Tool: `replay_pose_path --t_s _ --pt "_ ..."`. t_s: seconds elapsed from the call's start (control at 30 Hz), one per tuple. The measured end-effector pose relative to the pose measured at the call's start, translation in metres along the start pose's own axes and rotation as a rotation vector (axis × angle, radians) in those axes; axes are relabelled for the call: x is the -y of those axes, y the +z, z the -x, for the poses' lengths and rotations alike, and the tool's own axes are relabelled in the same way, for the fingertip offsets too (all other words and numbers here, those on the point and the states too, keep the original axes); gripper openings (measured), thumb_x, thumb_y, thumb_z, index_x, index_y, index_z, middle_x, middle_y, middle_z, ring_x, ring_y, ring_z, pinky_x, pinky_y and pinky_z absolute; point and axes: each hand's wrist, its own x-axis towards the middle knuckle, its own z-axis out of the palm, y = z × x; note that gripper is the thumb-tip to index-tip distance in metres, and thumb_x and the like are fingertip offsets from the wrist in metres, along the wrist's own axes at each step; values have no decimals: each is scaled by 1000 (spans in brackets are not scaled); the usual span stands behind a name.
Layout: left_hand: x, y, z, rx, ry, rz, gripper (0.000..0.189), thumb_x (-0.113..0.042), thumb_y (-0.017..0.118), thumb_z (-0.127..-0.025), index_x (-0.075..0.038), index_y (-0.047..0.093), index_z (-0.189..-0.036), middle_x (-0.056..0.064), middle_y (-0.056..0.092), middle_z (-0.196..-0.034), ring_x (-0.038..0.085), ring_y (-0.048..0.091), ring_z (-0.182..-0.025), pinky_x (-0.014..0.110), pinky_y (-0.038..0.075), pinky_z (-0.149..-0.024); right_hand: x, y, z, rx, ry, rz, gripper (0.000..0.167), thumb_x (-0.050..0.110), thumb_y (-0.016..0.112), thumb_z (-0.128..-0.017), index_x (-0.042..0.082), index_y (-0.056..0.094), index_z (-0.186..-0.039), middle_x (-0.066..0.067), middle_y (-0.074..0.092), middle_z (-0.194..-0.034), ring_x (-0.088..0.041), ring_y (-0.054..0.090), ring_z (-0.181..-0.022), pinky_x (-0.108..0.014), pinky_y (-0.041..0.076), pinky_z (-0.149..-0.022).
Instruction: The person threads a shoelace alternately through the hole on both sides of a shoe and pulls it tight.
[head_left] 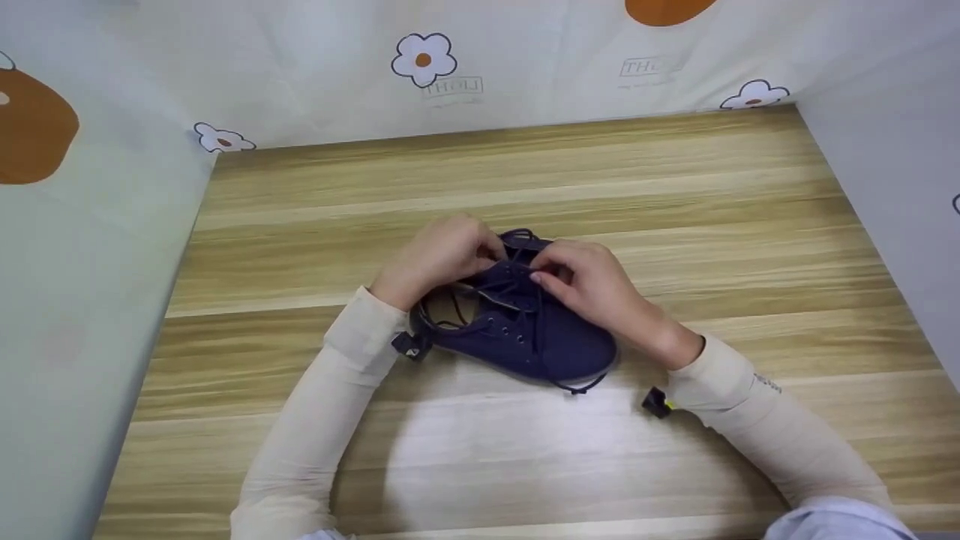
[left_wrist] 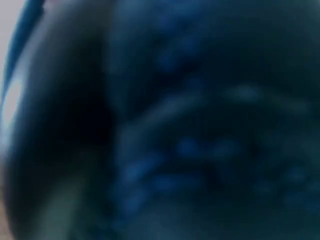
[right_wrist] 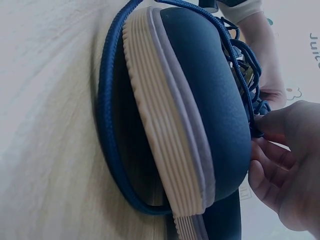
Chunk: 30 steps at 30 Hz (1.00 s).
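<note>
A navy lace-up shoe [head_left: 574, 341] lies in the middle of the table, toe to the right, with part of a second navy shoe [head_left: 541, 244] behind it. My left hand [head_left: 450, 251] grips the near shoe's upper by its far eyelet flap, its fingertips partly hidden there. At that flap, my right hand [head_left: 592, 289] pinches the navy shoelace [right_wrist: 257, 131] between thumb and fingers. One loop of lace hangs past the pale ribbed sole [right_wrist: 155, 120]. Blurred dark blue shoe surface [left_wrist: 210, 130] fills the left wrist view.
The wood-grain table [head_left: 510, 465] spreads around the shoes. A flower-print sheet [head_left: 315, 75] stands along its back and left, with a pale panel [head_left: 892, 150] on the right. Small black wrist cameras hang below both cuffs, the left one [head_left: 411, 345] close to the shoe's heel.
</note>
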Motion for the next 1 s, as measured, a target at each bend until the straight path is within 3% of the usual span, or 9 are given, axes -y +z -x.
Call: replay_pose_path --t_s 0.17,0.37,0.6,0.83,1.0 --pt "2 -3 6 -70 10 13 10 -24 70 -91 -20 78 -96 -3 77 -98 18 70 -91 38 55 -85 0 0 0 -1 -4 1 6 14 72 -89 9 73 -93 -4 72 -85 -11 62 -67 -22 50 -61" --pt "6 -23 22 -217 -28 56 13 -25 71 -91 -16 77 -96 0 73 -89 17 64 -78 34 52 -74 0 -1 1 -8 -11 8 6 14 72 -89 9 73 -93 -3 73 -85 -10 62 -67 -22 50 -61" --pt "8 -44 39 -489 -40 141 12 -20 68 -93 -10 74 -93 4 68 -86 15 57 -69 25 46 -64 0 -1 1 -7 -8 26 6 14 71 -90 10 73 -94 -4 72 -85 -10 62 -67 -23 49 -62" --pt "7 -50 42 -748 -84 253 14 -18 68 -92 -6 74 -93 6 72 -76 9 56 -61 16 44 -59 0 -1 0 -13 -8 18 6 14 72 -89 9 73 -93 -4 73 -86 -11 62 -68 -22 49 -62" --pt "3 -50 40 -893 -15 337 14 -16 70 -91 -3 73 -93 7 74 -76 8 63 -65 16 49 -60 -1 0 0 -9 -5 20 6 13 71 -90 9 73 -93 -5 73 -86 -11 62 -68 -22 50 -62"
